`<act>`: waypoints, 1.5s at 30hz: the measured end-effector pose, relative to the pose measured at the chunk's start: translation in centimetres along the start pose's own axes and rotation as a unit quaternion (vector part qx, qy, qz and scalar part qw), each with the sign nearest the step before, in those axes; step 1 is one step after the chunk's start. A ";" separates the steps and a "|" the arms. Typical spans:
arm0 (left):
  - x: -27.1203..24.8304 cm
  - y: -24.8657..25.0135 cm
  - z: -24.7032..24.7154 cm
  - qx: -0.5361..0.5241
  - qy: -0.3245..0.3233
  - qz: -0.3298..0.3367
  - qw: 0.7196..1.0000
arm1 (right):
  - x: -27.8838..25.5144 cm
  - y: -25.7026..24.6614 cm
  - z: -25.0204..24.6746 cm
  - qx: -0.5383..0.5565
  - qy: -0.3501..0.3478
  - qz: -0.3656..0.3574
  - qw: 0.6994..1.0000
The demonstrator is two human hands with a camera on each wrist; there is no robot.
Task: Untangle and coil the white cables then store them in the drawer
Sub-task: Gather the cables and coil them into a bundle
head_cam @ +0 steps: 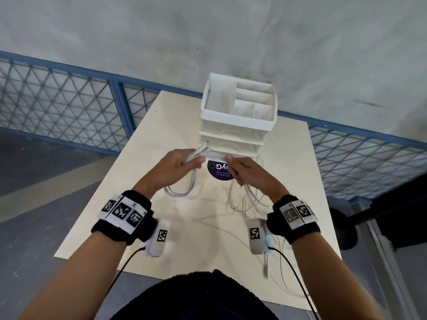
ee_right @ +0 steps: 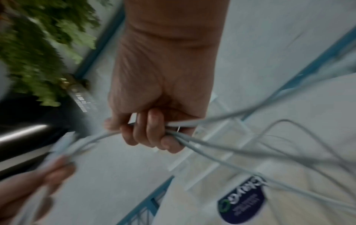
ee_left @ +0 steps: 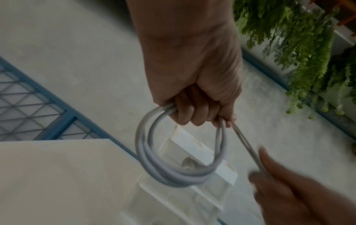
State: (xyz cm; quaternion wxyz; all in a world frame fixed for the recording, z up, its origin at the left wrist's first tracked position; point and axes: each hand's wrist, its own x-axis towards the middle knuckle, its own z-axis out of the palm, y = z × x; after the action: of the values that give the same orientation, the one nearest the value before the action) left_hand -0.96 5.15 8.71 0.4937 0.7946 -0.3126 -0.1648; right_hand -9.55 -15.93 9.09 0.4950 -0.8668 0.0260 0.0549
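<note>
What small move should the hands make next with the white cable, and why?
Probably the right hand should feed one more loop into the coil that the left hand holds, since loose cable hangs below it, uncoiled.

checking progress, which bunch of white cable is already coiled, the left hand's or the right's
The left hand's: its cable hangs in neat round loops. The right hand grips loose strands that trail off uncoiled.

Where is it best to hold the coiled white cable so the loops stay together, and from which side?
Grip the coil at its top, where all loops bunch into one bundle, coming from above as the left hand does now. The loops hang freely below, so gripping lower would likely catch only some strands.
</note>
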 end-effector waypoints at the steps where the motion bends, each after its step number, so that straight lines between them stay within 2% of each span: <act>1: 0.0 -0.1 -0.8 0.007 0.029 0.008 1.000 | -0.6 0.9 -0.3 0.005 0.002 0.017 1.000; 6: -0.9 -1.9 -4.7 0.064 0.135 0.000 0.989 | -3.0 5.8 -2.3 -0.031 0.002 0.098 0.995; 8: -1.5 -3.0 -6.1 0.100 0.164 -0.014 0.981 | -4.0 6.9 -3.4 -0.026 0.036 0.129 0.991; 10: -1.8 -4.2 -6.6 0.152 0.137 -0.059 0.977 | -4.7 7.0 -4.2 -0.008 0.074 0.134 0.988; 12: -1.8 -4.8 -5.8 0.193 0.109 -0.108 0.969 | -4.7 6.1 -4.5 -0.009 0.093 0.114 0.989; 13: -1.7 -4.6 -4.9 0.197 0.113 -0.112 0.967 | -4.5 5.4 -4.5 -0.024 0.097 0.101 0.990; 16: -1.5 -1.9 -1.6 0.137 0.151 -0.032 0.979 | -3.0 2.9 -3.9 -0.089 0.082 0.060 0.991; 18: -1.1 0.6 0.2 0.033 0.120 0.010 0.992 | -2.0 0.8 -2.9 -0.133 0.048 0.046 0.989; 20: -0.6 2.5 1.6 -0.070 0.030 0.006 0.997 | -1.2 -1.4 -1.9 -0.148 0.019 0.025 0.988; 22: -0.2 3.5 2.8 -0.087 -0.045 0.007 0.995 | -0.5 -3.0 -1.6 -0.124 0.013 0.012 0.992; 24: -0.1 4.1 3.0 -0.058 -0.060 0.013 0.996 | -0.1 -3.7 -1.7 -0.081 0.010 0.005 0.997; 26: 0.0 3.9 2.6 -0.022 -0.038 0.025 0.999 | -0.2 -3.7 -2.0 -0.036 0.011 0.012 0.999; 29: 0.1 3.5 1.0 0.022 0.049 0.030 0.998 | -0.8 -2.4 -2.4 0.042 0.054 0.026 0.997; 32: 0.1 4.3 -0.9 -0.014 0.166 0.035 0.985 | -1.5 -0.1 -2.1 0.062 0.091 0.051 0.993; 34: 0.1 4.8 -2.2 -0.035 0.215 0.059 0.974 | -2.0 1.6 -1.5 0.060 0.111 0.062 0.990; 38: -0.3 4.2 -2.5 -0.015 0.242 0.047 0.969 | -2.0 3.1 -0.9 0.073 0.137 0.057 0.986; 41: -0.6 2.4 -2.1 0.015 0.255 0.011 0.967 | -1.6 2.1 -1.9 0.096 0.194 0.039 0.976; 43: -1.0 0.7 -2.3 0.047 0.249 -0.016 0.967 | -1.5 0.7 -3.5 0.094 0.243 0.002 0.965; 45: -1.6 -0.7 -2.5 0.079 0.215 -0.031 0.973 | -1.6 -0.6 -5.4 0.089 0.286 -0.025 0.954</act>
State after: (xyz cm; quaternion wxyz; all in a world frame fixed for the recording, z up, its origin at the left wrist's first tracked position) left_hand -0.53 8.16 9.10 0.4798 0.8571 -0.1865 0.0200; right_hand -10.71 -20.25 12.55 0.5434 -0.7989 0.1497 -0.2097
